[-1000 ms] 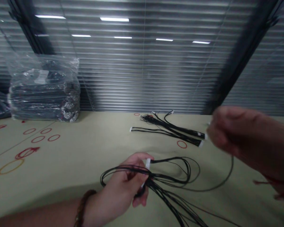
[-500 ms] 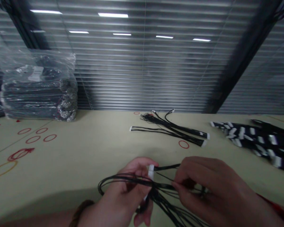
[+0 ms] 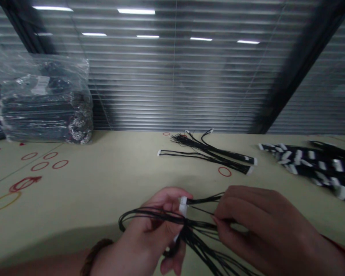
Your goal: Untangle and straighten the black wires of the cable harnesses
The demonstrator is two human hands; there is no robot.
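My left hand (image 3: 149, 230) grips a bundle of thin black wires (image 3: 201, 234) close to its white plastic connector (image 3: 183, 206), which sticks up above my fingers. Loops of the wire hang around that hand and trail down toward the bottom of the view. My right hand (image 3: 255, 230) pinches some of the same wires between thumb and fingers, a short way to the right of the connector. Two more black wire harnesses (image 3: 207, 155) with white connector ends lie on the table beyond my hands.
A pile of black harnesses with white connectors (image 3: 310, 168) lies at the right on a pale green table mat (image 3: 97, 184) marked with red rings. A clear plastic bag of bundled dark goods (image 3: 43, 103) stands at the back left, before window blinds.
Over the last second my right hand has come in from the right and taken hold of the wires. The view has tilted, bringing the right-hand pile into sight.
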